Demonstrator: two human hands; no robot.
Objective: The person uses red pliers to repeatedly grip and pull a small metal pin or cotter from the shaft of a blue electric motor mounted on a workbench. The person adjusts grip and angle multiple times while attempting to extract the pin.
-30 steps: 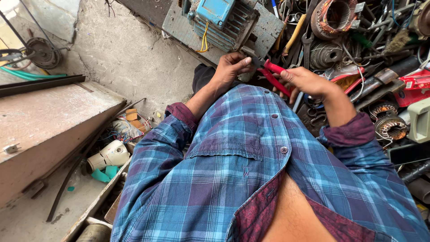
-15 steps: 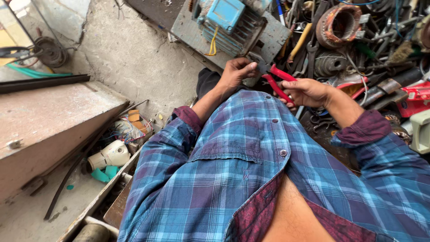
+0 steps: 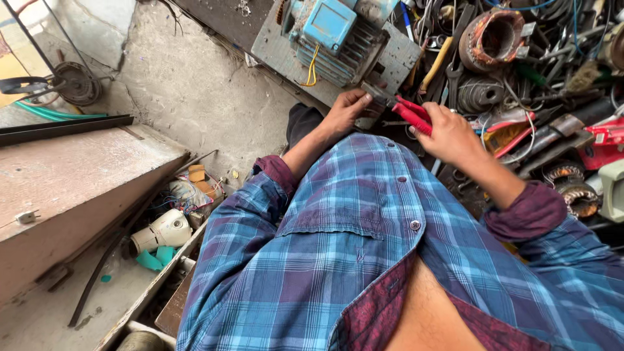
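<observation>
Both hands moved slightly down-frame; right hand (image 3: 448,133) grips red-handled pliers (image 3: 411,115), left hand (image 3: 348,110) clutches grey metal motor base (image 3: 374,101), upper centre.

A motor (image 3: 335,36) is set on a slab (image 3: 279,52) ahead of the hands. Pliers (image 3: 411,116) are held in the right hand (image 3: 448,133), just right of the left hand (image 3: 344,110), which seems pressed against the slab's edge. Coils (image 3: 491,32) and tools are heaped to the right.

Blue motor (image 3: 331,32); red-handled pliers (image 3: 411,116); blue plaid shirt (image 3: 364,260); white casing (image 3: 162,231).
</observation>
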